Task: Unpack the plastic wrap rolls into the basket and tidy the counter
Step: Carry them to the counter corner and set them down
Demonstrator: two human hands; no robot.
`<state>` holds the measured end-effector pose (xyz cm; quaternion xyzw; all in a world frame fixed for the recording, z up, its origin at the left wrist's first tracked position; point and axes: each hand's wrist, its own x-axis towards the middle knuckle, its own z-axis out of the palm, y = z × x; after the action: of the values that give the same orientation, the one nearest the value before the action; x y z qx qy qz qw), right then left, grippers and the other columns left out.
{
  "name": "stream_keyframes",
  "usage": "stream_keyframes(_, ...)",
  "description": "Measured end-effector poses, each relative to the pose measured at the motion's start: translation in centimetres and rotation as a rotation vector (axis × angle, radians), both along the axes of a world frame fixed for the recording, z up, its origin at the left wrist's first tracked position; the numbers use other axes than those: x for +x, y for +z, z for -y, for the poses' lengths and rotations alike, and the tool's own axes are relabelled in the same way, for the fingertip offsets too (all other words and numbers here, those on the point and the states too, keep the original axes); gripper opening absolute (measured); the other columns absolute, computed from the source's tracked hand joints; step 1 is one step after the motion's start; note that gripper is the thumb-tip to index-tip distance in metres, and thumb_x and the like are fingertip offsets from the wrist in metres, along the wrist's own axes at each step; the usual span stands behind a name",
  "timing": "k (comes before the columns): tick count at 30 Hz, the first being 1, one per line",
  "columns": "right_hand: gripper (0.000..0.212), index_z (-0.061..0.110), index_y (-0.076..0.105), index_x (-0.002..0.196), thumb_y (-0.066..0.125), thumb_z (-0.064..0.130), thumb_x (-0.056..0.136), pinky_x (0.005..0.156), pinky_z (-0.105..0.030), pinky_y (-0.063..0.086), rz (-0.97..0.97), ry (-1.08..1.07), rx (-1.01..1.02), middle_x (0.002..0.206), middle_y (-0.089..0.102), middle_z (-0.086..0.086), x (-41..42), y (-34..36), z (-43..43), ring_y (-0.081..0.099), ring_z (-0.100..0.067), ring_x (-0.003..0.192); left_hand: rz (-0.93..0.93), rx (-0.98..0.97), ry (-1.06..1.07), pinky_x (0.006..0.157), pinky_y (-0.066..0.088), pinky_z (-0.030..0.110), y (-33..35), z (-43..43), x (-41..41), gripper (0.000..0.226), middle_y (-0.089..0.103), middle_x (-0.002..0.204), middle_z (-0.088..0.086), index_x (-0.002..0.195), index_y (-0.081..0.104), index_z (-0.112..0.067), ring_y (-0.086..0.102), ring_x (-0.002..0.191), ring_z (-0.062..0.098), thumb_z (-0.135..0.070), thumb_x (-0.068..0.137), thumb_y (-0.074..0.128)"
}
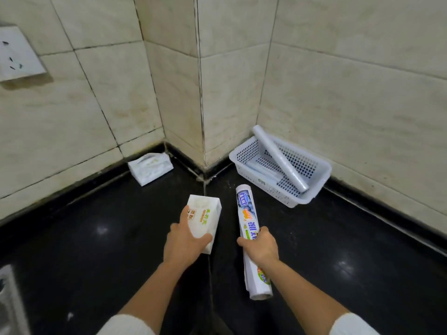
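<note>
Starting farthest left of the basket (244, 151), a wall socket (17, 54) was cut off by the frame edge. A grey metal thing (9, 301) low in the corner was also cut off, too clipped to identify. Nearer the basket, a soft white pack (151, 169) lay against the wall, its print blurred. Your left hand (186, 240) clasped a white printed carton (204, 218), thumb up its left edge and fingers curled round its near end. Just left of the basket and nearer you, your right hand (260, 245) was clenched round a packaged plastic wrap roll (250, 235), hiding its middle lettering. Inside the basket one bare roll (280, 158) leaned on the rim, its top end poking out. Under it more rolls (261, 171) lay flat, their number hard to make out.
</note>
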<state>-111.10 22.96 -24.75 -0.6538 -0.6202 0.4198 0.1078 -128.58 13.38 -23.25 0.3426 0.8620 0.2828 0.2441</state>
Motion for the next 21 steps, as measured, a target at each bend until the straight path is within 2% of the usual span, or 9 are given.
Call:
stream_keyframes(7,0.056,0.011,0.047,0.103,0.076,0.042,0.065,0.07,-0.033,0.051,0.019,-0.073,-0.05,0.106,0.06,-0.009,-6.5,-1.6,-3.3,0.061,-0.024,0.088,-0.114,-0.095,-0.094,0.088,0.049,0.048,-0.8,-5.8,-8.6,0.102,0.046,0.127,0.014,0.146,0.004,-0.042,0.052,0.111,0.035,-0.052,0.067,0.068)
stream_keyframes(12,0.058,0.011,0.044,0.107,0.075,0.042,0.07,0.078,-0.038,0.054,0.037,-0.127,-0.052,0.111,0.057,-0.01,-9.3,-2.3,-3.5,0.06,-0.025,0.094,-0.183,-0.102,-0.148,0.083,0.048,0.047,-0.9,-7.8,-13.9,0.103,0.045,0.127,0.015,0.146,0.003,-0.042,0.049,0.111,0.036,-0.053,0.067,0.069)
stream_keyframes(15,0.06,0.012,0.04,0.112,0.073,0.043,0.072,0.082,-0.04,0.054,0.075,-0.112,-0.038,0.115,0.054,-0.011,-10.3,-2.7,-3.1,0.059,-0.027,0.099,-0.199,-0.112,-0.172,0.087,0.049,0.049,-1.1,-8.7,-16.5,0.104,0.042,0.134,0.014,0.146,0.003,-0.041,0.046,0.118,0.037,-0.052,0.067,0.07)
stream_keyframes(18,0.062,0.012,0.037,0.114,0.072,0.043,0.072,0.086,-0.041,0.052,0.13,-0.086,-0.017,0.121,0.052,-0.012,-10.7,-2.9,-2.7,0.058,-0.031,0.106,-0.195,-0.102,-0.199,0.095,0.046,0.054,-1.8,-9.1,-18.1,0.101,0.038,0.143,0.015,0.149,0.008,-0.036,0.037,0.128,0.038,-0.047,0.07,0.071)
stream_keyframes(21,0.065,0.012,0.036,0.115,0.073,0.043,0.072,0.089,-0.044,0.051,0.172,-0.074,-0.016,0.124,0.049,-0.013,-10.7,-2.9,-2.6,0.056,-0.032,0.11,-0.167,-0.126,-0.185,0.101,0.036,0.055,-3.0,-8.6,-18.1,0.095,0.026,0.145,0.02,0.15,0.01,-0.034,0.023,0.132,0.041,-0.043,0.077,0.07)
